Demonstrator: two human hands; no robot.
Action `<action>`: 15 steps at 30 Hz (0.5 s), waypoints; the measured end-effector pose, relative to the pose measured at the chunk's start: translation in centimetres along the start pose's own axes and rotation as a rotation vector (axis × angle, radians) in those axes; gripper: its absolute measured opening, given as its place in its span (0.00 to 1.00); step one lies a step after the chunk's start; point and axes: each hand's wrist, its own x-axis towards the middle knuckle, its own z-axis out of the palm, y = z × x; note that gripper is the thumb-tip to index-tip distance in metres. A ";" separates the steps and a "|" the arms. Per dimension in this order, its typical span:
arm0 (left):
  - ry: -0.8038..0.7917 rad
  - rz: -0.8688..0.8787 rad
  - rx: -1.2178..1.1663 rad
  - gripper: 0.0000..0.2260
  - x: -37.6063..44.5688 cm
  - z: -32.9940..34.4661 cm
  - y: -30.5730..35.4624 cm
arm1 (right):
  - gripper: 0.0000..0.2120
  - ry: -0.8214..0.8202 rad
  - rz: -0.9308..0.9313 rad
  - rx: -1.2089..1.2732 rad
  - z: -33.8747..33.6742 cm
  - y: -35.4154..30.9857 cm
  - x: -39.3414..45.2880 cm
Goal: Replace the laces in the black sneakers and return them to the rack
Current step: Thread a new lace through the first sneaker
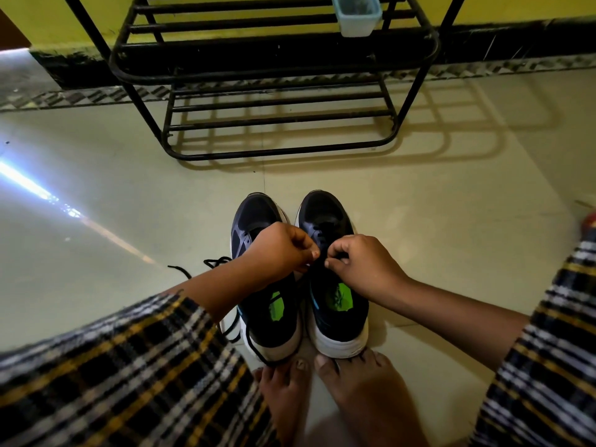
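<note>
Left hand (280, 250): the lace (317, 237) of the right sneaker (335, 275) is being pinched, frame centre.
Right hand (361, 262): the same lace is being pinched.
Left sneaker (261, 279): touching beside it, loose lace (206, 266) trailing left.
Rack (274, 75): standing at upper centre.

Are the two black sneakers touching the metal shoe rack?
Apart. The head view shows bare floor between the sneakers' toes and the rack's lowest front bar.

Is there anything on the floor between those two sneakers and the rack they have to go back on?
Nothing visible. The strip of floor between the black sneakers and the rack is bare tile with only the rack's shadow on it. The lower shelf holds nothing in view. A small pale tub sits on an upper shelf, to the right.
</note>
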 end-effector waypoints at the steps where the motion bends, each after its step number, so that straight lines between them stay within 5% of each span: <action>1: -0.001 0.006 0.010 0.03 0.0 0.0 0.0 | 0.09 -0.012 -0.003 -0.007 -0.1 0.0 0.0; 15: 0.064 0.080 0.078 0.03 -0.1 0.5 0.0 | 0.04 0.068 -0.039 -0.063 0.0 0.2 -0.3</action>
